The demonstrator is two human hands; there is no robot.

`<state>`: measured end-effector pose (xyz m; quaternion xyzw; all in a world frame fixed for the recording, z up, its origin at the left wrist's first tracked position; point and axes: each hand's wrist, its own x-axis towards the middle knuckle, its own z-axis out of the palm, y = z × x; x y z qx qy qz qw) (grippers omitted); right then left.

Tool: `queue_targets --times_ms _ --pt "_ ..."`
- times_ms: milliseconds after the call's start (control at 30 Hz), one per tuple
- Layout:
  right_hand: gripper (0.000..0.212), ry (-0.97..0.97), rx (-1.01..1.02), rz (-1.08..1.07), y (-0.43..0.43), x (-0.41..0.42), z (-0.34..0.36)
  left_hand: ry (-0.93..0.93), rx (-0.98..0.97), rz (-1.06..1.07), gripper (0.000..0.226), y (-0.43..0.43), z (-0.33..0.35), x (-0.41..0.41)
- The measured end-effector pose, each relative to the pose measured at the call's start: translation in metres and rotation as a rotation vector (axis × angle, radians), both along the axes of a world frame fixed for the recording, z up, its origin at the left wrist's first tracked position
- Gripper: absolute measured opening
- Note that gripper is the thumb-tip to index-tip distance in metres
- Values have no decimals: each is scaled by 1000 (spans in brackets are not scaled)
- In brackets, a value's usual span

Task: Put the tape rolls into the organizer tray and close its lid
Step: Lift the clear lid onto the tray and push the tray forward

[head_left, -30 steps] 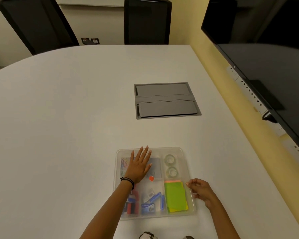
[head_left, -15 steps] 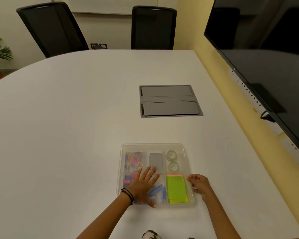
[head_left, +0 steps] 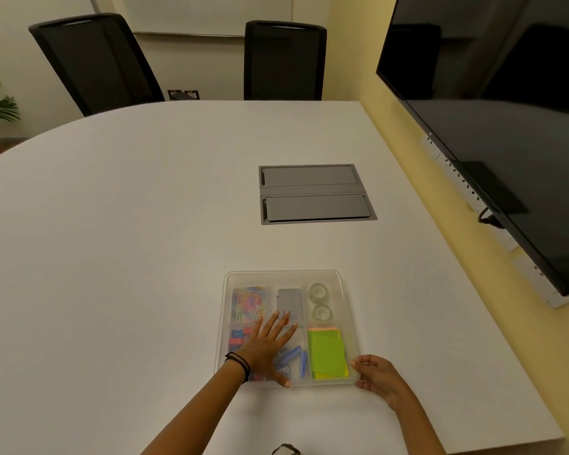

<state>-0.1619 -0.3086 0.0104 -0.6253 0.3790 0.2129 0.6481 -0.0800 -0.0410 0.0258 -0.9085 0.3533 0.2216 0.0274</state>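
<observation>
**Lid down, hands pressing: the seal is the last thing that can slip**

My left hand (head_left: 266,348) lies flat, fingers spread, on the clear lid (head_left: 283,277) of the organizer tray (head_left: 350,326) at lower centre of the frame, while my right hand (head_left: 380,377) curls loosely against the tray's lower right corner, gripping nothing that I can make out beyond the rim. Both tape rolls (head_left: 319,302) sit one above the other in the tray's upper right compartment, seen through the plastic, so by my reading the loading is done and only the closing is left to finish. Around them: coloured paper clips (head_left: 248,303) in the upper left cell, a grey card (head_left: 289,302) in the middle, green sticky notes (head_left: 327,354) at lower right.

The risk, as I judge it, is an uneven seat. My palm bears on the lower left half only, and the far edge toward the top of the frame may ride proud of the rim; I cannot tell from here whether it has caught. Pressing harder off-centre could tip the light tray or skate it across the smooth white surface (head_left: 128,257). If my right hand lets go of the corner too soon, nothing braces it against that slide
</observation>
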Motion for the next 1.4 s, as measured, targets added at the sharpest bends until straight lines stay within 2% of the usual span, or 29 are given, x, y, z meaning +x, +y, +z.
queue_targets --times_ms 67,267,333,400,467,533,633,833,900,1000,1067,1167,1233,1400 --pt "13 -21 2 -9 0 -1 1 114 -42 6 129 -2 -10 4" --pt "16 -42 -29 17 1 0 3 61 -77 20 121 3 -22 -1" --pt "13 -46 -47 45 1 1 2 11 -135 9 109 8 -24 -5" --pt "28 -71 -144 78 2 2 1 -42 -246 6 93 18 -27 -14" --pt "45 -154 -390 125 8 4 -2 -59 -350 43 78 31 -30 -25" --pt "51 -292 -570 134 21 5 -6 -93 -422 64 70 45 -34 -34" --pt "51 -410 -608 95 46 3 -12 -115 -446 93 64 60 -37 -43" --pt "53 -424 -675 82 62 -2 -21 -157 -381 128 60 62 -41 -50" --pt "51 -434 -815 180 64 -2 -20 -162 -369 139 59 61 -40 -51" --pt "59 -534 -1151 479 78 2 -19 -171 -352 146 58 61 -38 -51" --pt "56 -611 -1234 676 96 4 -17 -164 -369 147 56 60 -37 -51" --pt "47 -638 -1300 871 114 4 -21 -139 -462 205 57 60 -36 -47" --pt "54 -605 -1351 949 118 4 -27 -153 -491 282 58 63 -37 -42" --pt "53 -586 -1370 979 117 5 -26 -196 -474 502 71 71 -44 -36"
